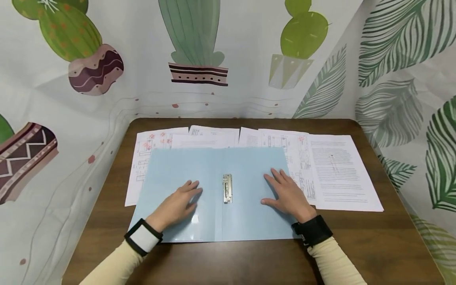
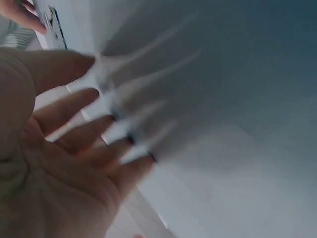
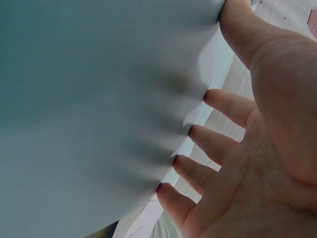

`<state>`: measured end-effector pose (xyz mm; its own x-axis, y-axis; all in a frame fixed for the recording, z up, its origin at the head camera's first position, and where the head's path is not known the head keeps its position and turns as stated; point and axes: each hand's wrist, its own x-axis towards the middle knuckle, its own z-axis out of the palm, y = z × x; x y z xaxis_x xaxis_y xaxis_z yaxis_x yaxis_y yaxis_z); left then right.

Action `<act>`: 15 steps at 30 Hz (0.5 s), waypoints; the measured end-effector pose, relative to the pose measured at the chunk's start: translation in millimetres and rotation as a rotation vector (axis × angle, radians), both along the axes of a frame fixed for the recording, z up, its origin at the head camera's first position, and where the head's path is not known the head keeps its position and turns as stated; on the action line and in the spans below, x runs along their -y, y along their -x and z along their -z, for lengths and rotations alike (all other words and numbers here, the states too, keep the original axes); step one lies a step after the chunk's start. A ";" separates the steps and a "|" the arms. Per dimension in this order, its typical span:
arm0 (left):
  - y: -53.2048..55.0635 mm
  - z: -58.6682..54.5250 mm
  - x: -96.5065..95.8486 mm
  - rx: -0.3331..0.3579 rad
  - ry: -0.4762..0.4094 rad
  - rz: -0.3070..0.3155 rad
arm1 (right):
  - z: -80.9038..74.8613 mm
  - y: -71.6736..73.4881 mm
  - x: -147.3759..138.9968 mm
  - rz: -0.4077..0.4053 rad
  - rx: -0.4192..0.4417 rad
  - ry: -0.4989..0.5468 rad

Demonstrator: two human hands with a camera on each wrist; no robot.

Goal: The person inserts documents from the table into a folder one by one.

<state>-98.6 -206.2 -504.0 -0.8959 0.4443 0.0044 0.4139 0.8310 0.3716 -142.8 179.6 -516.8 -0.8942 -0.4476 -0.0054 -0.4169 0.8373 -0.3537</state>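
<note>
A light blue folder lies opened flat on the table, with a metal clip near its middle fold. On the folder's left half rests my left hand, its fingertips touching the plastic. My right hand lies spread on the right half, fingers apart. In the left wrist view, the left hand's fingertips meet the folder's smooth surface, which mirrors them. The right wrist view likewise has the right hand's fingertips touching the folder. Neither hand holds anything.
Several printed sheets lie partly beneath the folder, including a drawing sheet with red marks at left and a text page at right. The brown table's far edge meets a white cloth printed with cacti.
</note>
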 end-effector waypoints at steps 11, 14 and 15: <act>-3.6 17.4 -39.2 0.049 0.002 -0.189 | -2.5 1.6 2.3 0.001 0.023 -0.002; -1.0 19.5 -46.8 0.074 -0.006 -0.226 | -1.9 1.4 2.1 0.008 0.022 -0.001; -0.4 19.6 -49.4 0.077 -0.008 -0.235 | -1.9 1.4 2.1 0.008 0.018 0.003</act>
